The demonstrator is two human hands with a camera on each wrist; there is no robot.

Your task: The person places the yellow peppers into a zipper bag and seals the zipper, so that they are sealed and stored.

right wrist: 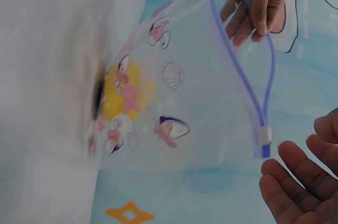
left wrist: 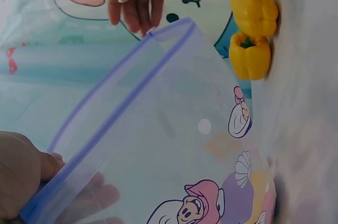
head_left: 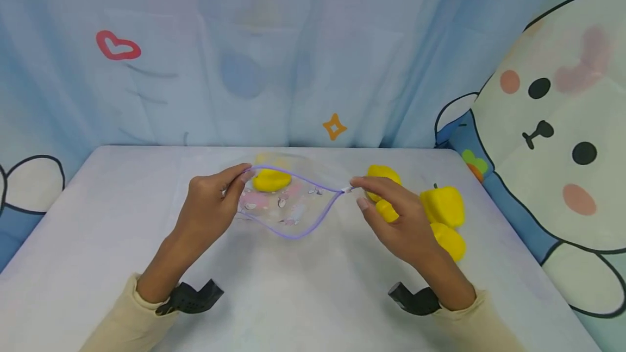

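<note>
A clear printed bag with a purple-edged mouth stands spread apart in mid-table. One yellow pepper lies inside it, also visible through the film in the right wrist view. My left hand pinches the bag's rim at the left corner, its thumb on the near face in the left wrist view. At the mouth's other end is a white slider. Close beside that slider, my right hand has its fingers loosely bent and holds nothing; the right wrist view shows a small gap between them.
Several yellow peppers sit on the white table at the right, partly behind my right hand. A light blue curtain with printed figures hangs behind the table's far edge.
</note>
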